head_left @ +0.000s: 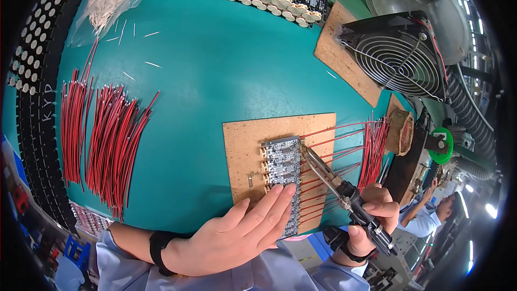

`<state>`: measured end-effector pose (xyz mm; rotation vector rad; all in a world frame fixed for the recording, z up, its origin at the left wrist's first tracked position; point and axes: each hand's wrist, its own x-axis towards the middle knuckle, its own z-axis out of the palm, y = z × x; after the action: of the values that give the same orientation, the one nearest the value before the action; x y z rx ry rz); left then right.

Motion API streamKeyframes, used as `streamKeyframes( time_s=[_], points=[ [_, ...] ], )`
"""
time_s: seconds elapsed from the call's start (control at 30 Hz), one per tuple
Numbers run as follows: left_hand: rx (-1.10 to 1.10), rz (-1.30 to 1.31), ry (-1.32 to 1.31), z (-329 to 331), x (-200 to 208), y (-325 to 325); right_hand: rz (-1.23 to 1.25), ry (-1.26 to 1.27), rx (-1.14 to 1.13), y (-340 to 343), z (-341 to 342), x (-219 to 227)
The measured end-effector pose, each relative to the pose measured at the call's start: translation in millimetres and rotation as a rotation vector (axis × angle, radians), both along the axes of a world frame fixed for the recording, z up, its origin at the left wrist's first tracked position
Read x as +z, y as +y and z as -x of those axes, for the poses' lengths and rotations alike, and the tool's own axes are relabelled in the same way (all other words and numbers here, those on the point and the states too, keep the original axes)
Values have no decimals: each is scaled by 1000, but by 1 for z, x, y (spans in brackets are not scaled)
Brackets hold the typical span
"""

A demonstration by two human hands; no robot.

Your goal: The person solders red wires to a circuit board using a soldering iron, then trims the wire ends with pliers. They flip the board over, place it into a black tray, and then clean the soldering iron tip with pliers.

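While the left hand (237, 237) lies flat, its fingers extended over the lower part of the circuit board (284, 166) and gripping nothing, the right hand (377, 210) pinches the handle of the soldering iron (350, 199), its tip by the board's right edge near the top. The board lies on a brown panel (242, 145) on the green surface (188, 97), red wires (372, 151) reaching toward it from the right. Steady, light pressure, fingertips kept clear of the tip, and undisturbed wires should serve best; whether the tip touches, I cannot tell.
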<state>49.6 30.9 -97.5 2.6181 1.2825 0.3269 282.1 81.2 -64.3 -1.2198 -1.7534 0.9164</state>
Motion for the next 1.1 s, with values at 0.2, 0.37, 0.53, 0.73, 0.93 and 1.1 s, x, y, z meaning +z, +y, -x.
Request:
streamKeyframes(
  time_s=[0.2,0.37,0.53,0.73,0.93,1.1],
  points=[
    [-5,5,-16,0,-2,-1,13,2,-30,-2,1,-1],
    [-14,17,-21,0,-2,-2,5,-1,-38,-3,-1,-1],
    [-9,12,-29,0,-4,-3,0,0,-55,-4,-1,-1],
    [-10,7,-31,0,-4,-3,31,-61,-53,-6,-3,2],
    [-34,0,-4,4,1,4,46,-68,-74,-6,0,2],
    [-12,-16,-7,2,0,3,18,-71,-48,-5,-1,0]
  ],
)
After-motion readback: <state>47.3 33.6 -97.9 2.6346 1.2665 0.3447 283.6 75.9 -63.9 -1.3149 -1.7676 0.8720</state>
